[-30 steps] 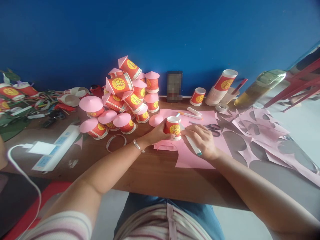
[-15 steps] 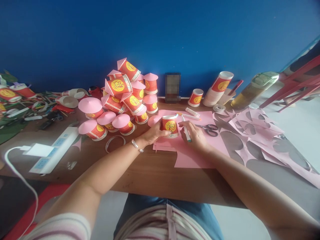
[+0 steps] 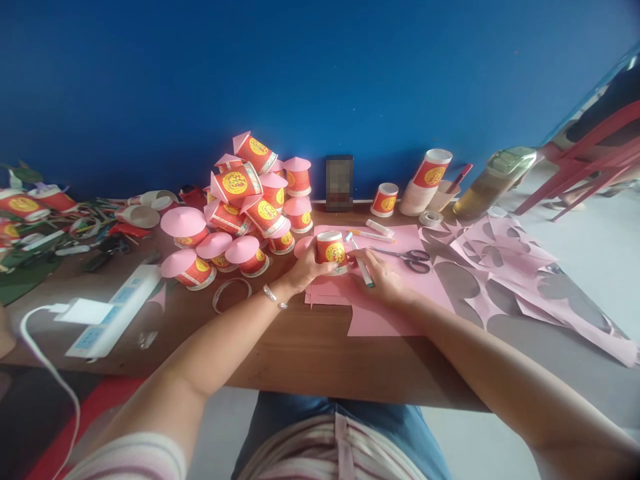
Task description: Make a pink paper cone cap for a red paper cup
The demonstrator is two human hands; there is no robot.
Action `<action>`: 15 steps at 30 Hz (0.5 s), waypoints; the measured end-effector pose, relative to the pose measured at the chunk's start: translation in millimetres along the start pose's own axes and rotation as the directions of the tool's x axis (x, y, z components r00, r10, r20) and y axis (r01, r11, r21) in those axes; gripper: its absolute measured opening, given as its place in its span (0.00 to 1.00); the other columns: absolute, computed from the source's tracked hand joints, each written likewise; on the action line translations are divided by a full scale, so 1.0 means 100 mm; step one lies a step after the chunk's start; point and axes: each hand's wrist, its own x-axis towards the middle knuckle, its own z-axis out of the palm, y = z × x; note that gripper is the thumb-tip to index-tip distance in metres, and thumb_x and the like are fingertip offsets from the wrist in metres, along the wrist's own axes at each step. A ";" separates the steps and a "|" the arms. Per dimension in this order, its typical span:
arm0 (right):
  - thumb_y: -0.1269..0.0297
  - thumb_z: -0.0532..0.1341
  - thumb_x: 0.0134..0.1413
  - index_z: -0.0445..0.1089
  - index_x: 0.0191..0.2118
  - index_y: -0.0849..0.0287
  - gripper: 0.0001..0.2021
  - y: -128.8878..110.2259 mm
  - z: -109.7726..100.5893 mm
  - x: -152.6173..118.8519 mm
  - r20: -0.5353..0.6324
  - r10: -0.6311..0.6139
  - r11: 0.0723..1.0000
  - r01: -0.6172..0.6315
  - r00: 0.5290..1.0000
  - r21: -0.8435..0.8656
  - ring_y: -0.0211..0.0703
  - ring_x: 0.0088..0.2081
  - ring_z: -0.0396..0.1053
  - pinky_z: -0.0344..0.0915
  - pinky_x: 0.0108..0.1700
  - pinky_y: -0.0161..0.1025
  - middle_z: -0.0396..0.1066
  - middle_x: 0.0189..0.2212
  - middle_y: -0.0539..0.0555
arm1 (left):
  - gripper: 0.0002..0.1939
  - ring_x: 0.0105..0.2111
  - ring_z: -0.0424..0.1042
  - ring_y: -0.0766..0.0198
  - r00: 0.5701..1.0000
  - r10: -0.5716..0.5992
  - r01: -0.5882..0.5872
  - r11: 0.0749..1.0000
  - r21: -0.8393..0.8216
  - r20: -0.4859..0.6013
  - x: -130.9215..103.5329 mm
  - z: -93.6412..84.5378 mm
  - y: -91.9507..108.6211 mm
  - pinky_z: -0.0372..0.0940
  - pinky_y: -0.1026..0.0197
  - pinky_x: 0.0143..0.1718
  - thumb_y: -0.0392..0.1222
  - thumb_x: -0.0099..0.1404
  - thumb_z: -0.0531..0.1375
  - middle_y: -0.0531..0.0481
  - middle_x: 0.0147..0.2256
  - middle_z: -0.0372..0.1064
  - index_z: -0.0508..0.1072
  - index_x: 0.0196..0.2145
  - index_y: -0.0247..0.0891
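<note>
My left hand point(image 3: 304, 268) is wrapped around the lower left side of a red paper cup point(image 3: 332, 249) with a yellow round emblem. The cup stands upright, rim up, above pink paper point(image 3: 385, 313). Just right of it, my right hand point(image 3: 383, 277) grips a white marker point(image 3: 364, 272) with a teal end towards me. The marker slants, its upper tip leaning left close to the cup; whether they touch I cannot tell. Scissors point(image 3: 415, 261) lie right beyond my right hand. Behind it rest a white tube point(image 3: 380, 228) and an orange-and-white pen point(image 3: 367, 235).
Left of my hands is a pile of red cups with pink cone tops point(image 3: 235, 183). A power strip point(image 3: 117, 310) lies nearer left. At the back stand a phone-like device point(image 3: 339, 183), a single cup point(image 3: 385, 199), stacked cups point(image 3: 425, 183) and a bottle point(image 3: 493, 183). Paper scraps point(image 3: 510, 260) cover the right.
The whole view has shifted slightly. The marker in my right hand now leans further left, its tip closer to the cup. My left hand keeps its hold on the cup.
</note>
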 end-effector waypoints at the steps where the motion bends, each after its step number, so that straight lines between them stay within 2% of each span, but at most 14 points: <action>1: 0.67 0.62 0.58 0.66 0.55 0.55 0.19 0.02 0.00 0.01 -0.001 -0.030 1.000 0.030 1.000 -0.006 0.50 0.43 0.77 0.74 0.44 0.45 0.77 0.45 0.58 | 0.32 0.47 0.74 0.55 1.000 -0.014 0.014 1.000 -0.006 0.000 0.00 0.01 0.01 0.71 0.52 0.50 0.46 0.56 0.72 0.44 0.47 0.73 0.67 0.55 0.37; 5: 0.64 0.60 0.63 0.66 0.54 0.57 0.15 0.11 0.01 0.02 0.014 -0.147 0.988 0.147 0.989 -0.040 0.50 0.42 0.77 0.76 0.43 0.46 0.77 0.43 0.59 | 0.33 0.47 0.74 0.54 1.000 -0.008 0.008 1.000 0.026 0.007 0.02 0.02 0.04 0.71 0.51 0.50 0.46 0.54 0.74 0.44 0.46 0.73 0.68 0.53 0.36; 9: 0.65 0.55 0.69 0.67 0.50 0.55 0.08 0.23 0.00 0.02 -0.028 -0.142 0.986 0.139 0.990 -0.088 0.45 0.42 0.78 0.76 0.43 0.42 0.78 0.42 0.55 | 0.32 0.48 0.74 0.53 0.999 -0.027 0.028 0.999 0.044 -0.028 0.05 0.00 0.02 0.71 0.52 0.50 0.47 0.55 0.74 0.44 0.47 0.73 0.68 0.53 0.37; 12: 0.68 0.53 0.70 0.67 0.51 0.57 0.10 0.37 -0.06 0.09 -0.063 -0.125 0.980 0.113 0.990 -0.167 0.45 0.37 0.79 0.74 0.37 0.41 0.79 0.40 0.55 | 0.36 0.50 0.73 0.53 0.999 -0.038 0.038 0.997 0.069 -0.006 0.05 -0.01 0.02 0.71 0.53 0.49 0.46 0.54 0.74 0.43 0.50 0.71 0.66 0.57 0.38; 15: 0.72 0.53 0.68 0.70 0.51 0.59 0.12 0.53 -0.16 0.31 -0.042 -0.150 0.954 0.134 0.988 -0.269 0.49 0.39 0.78 0.72 0.39 0.43 0.80 0.39 0.60 | 0.38 0.48 0.73 0.55 0.999 -0.017 0.012 0.994 0.105 0.046 0.03 0.00 0.03 0.71 0.54 0.48 0.44 0.54 0.74 0.43 0.50 0.71 0.66 0.59 0.38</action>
